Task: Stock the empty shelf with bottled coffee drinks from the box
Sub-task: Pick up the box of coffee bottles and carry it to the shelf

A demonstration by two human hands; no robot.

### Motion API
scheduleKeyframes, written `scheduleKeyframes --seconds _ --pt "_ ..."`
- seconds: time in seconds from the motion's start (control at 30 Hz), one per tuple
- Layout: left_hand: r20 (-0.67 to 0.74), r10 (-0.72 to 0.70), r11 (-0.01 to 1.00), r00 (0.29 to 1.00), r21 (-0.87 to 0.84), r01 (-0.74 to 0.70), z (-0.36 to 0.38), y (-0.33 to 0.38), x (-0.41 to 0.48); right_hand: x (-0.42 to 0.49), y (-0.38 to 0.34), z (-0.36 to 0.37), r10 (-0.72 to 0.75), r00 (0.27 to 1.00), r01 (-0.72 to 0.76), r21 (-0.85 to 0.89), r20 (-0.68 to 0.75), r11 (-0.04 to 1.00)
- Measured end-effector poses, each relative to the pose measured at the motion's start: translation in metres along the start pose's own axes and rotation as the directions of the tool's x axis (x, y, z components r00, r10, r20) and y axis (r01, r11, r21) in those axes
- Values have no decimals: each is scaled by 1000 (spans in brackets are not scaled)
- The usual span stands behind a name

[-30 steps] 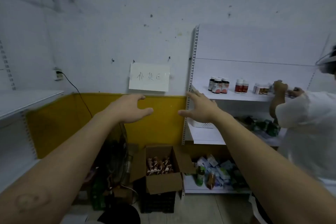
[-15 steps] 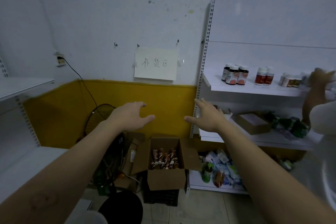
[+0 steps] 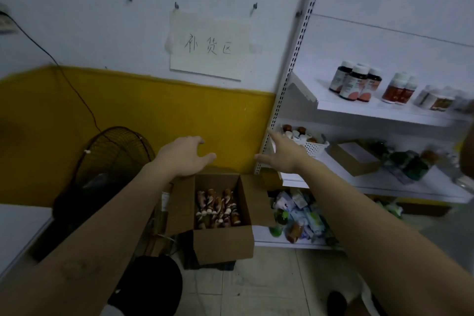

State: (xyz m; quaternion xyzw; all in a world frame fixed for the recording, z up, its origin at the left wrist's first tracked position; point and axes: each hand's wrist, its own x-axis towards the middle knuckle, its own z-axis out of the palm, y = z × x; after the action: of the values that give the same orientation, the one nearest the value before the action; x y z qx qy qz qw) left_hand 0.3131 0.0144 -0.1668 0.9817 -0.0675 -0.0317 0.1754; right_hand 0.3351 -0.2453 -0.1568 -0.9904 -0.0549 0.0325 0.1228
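An open cardboard box [image 3: 223, 246] stands on a dark crate on the floor, centre of the view. Inside it lie several brown bottled coffee drinks [image 3: 218, 208] with white caps. My left hand [image 3: 183, 158] hovers above the box's far left flap, fingers spread, holding nothing. My right hand [image 3: 283, 152] reaches out above and to the right of the box, fingers apart and empty, near the shelf upright. A bare white shelf [image 3: 18, 228] shows at the lower left edge.
A white shelf unit [image 3: 372, 110] on the right carries supplement bottles [image 3: 355, 83], a white basket [image 3: 311, 145], a flat carton and packets below. A black fan [image 3: 115, 159] leans left of the box. A paper sign [image 3: 209, 46] hangs on the wall. Another person's arm [image 3: 468, 151] shows at the right edge.
The view has dropped and closed in on the box. Both my hands have lowered toward it, still empty. The other person has slid almost out of view to the right.
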Motion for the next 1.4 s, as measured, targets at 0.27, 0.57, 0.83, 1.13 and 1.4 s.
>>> scheduleKeyframes --seconds 0.27,0.57,0.83,1.13,1.4 --pt "127 -58 991 990 -111 73 32 -55 97 87 -3 62 116 983 -120 26 142 992" --pt "221 -152 970 963 -151 188 100 -75 153 159 48 122 189 948 -213 69 257 975" --pt "279 -296 942 913 -76 328 147 -84 231 259 105 191 129 951 -215 300 282 929" --pt "358 -443 871 822 -47 489 199 -89 317 356 155 284 -70 925 -127 478 374 869" --pt "510 -518 759 687 -96 644 301 -143 365 398 175 356 30 871 -254 398 490 881"
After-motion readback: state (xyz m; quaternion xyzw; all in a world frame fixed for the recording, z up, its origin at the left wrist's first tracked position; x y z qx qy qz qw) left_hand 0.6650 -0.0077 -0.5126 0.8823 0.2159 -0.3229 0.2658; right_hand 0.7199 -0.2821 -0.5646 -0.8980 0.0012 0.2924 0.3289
